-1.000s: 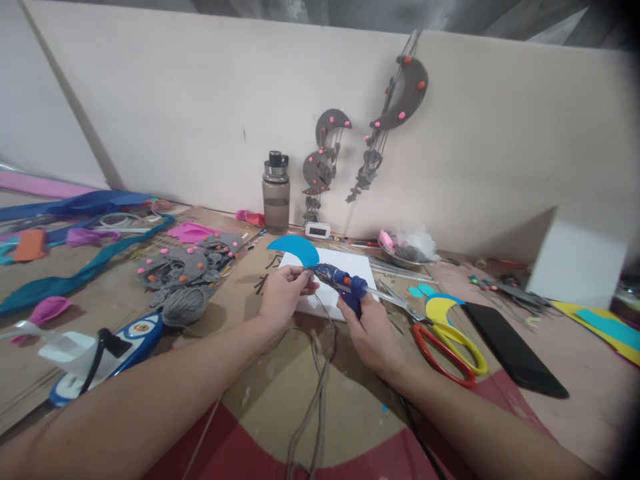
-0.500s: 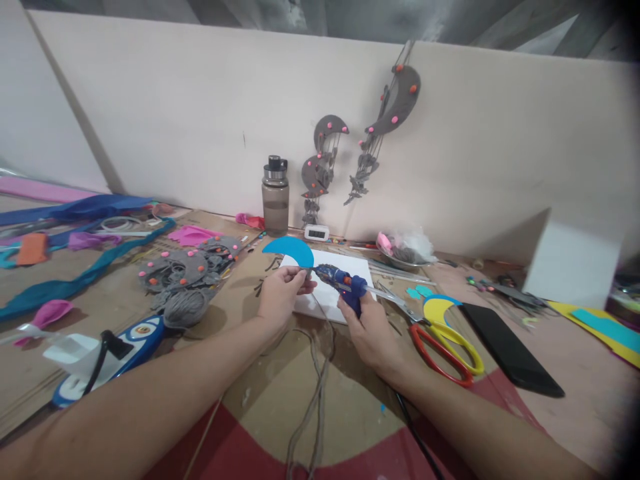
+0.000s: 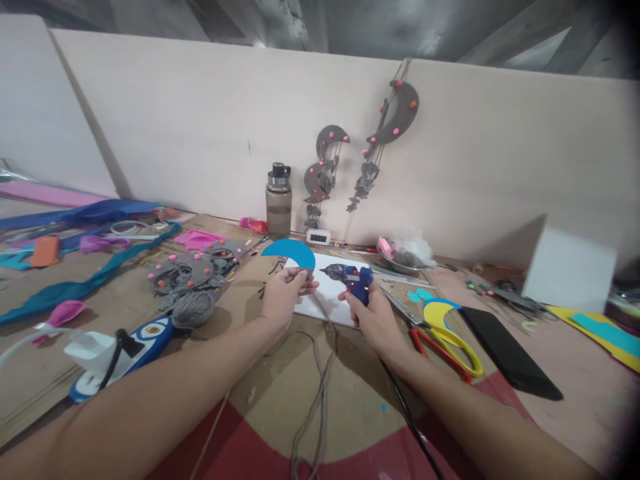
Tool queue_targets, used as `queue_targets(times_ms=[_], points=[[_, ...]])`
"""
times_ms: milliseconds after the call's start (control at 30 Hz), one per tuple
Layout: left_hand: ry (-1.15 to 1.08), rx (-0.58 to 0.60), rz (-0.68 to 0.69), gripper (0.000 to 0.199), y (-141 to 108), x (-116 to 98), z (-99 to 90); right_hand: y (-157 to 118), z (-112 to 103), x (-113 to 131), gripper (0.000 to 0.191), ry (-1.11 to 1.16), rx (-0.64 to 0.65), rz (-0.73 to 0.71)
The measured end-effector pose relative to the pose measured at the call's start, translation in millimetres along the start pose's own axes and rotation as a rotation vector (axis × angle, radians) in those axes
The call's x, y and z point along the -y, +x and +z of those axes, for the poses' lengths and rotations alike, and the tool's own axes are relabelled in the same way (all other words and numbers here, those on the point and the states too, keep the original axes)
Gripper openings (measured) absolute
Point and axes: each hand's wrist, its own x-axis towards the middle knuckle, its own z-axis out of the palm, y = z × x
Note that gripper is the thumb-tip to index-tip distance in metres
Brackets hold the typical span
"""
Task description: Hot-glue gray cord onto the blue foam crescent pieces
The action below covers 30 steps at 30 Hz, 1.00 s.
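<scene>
A blue crescent (image 3: 291, 251) is pinched at its lower right tip by my left hand (image 3: 285, 293), over a white sheet (image 3: 330, 303). Grey yarn (image 3: 323, 373) trails from near those fingers down toward me. My right hand (image 3: 373, 317) is wrapped round the handle of a blue glue gun (image 3: 356, 280). The gun's nozzle points left at the crescent tip, with a small gap between them. To the right of my right hand lie scissors (image 3: 450, 340) with red and yellow handles.
A black phone (image 3: 510, 350) and a yellow crescent (image 3: 440, 312) lie at the right. Behind stand a bottle (image 3: 279, 203) and a small clock (image 3: 319, 237). A yarn ball (image 3: 193, 309) and a power strip (image 3: 145, 347) are at the left. Grey crescents (image 3: 400, 113) hang on the wall.
The glue gun in my right hand has drawn back to the right, away from the crescent tip. My left hand keeps its pinch. The camera view has tilted up slightly.
</scene>
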Motion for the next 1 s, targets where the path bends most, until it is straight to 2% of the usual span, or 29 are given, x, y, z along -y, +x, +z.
queue_targets(times_ms=[100, 167, 233, 300, 400, 467, 533, 600, 667, 733, 833, 900, 1000], points=[[0.061, 0.018, -0.031, 0.033, -2.9, -4.2, 0.4, 12.3, -4.6, -4.1, 0.031, 0.110, 0.112, 0.187], [0.080, 0.027, -0.035, 0.035, -5.5, -7.9, 1.7, 19.9, -9.1, -6.3, 0.025, 0.062, 0.167, 0.248], [0.104, 0.042, -0.031, 0.035, -8.2, -10.9, 3.2, 25.3, -14.7, -8.3, 0.022, -0.081, 0.192, 0.239], [0.113, 0.073, 0.014, 0.033, -11.0, -12.8, 4.6, 27.4, -21.0, -9.5, 0.024, -0.318, 0.148, 0.110], [0.125, 0.102, 0.100, 0.030, -15.8, -14.5, 6.0, 24.5, -28.5, -6.4, 0.029, -0.705, -0.041, -0.162], [0.174, 0.087, 0.125, 0.029, -19.6, -16.0, 6.3, 19.4, -29.4, 0.6, 0.028, -0.801, -0.135, -0.267], [0.254, 0.061, 0.149, 0.028, -23.5, -18.1, 6.3, 12.7, -24.9, 9.8, 0.023, -0.701, -0.135, -0.330], [0.345, 0.028, 0.220, 0.026, -27.1, -20.0, 6.4, 5.4, -15.0, 18.0, 0.018, -0.434, -0.046, -0.351], [0.436, -0.010, 0.305, 0.023, -30.3, -21.0, 6.9, -1.2, -2.1, 22.2, 0.025, -0.102, 0.100, -0.263], [0.516, -0.032, 0.363, 0.020, -33.1, -20.7, 7.7, -6.2, 10.2, 22.6, 0.039, 0.168, 0.166, -0.150], [0.582, -0.020, 0.391, 0.018, -36.2, -19.4, 8.9, -10.4, 20.9, 21.6, 0.047, 0.493, 0.264, 0.052], [0.582, -0.006, 0.385, 0.019, -37.3, -18.8, 9.4, -11.6, 22.0, 23.2, 0.046, 0.639, 0.290, 0.158], [0.544, 0.011, 0.341, 0.020, -37.6, -18.9, 9.9, -12.0, 19.3, 27.8, 0.037, 0.715, 0.285, 0.243]])
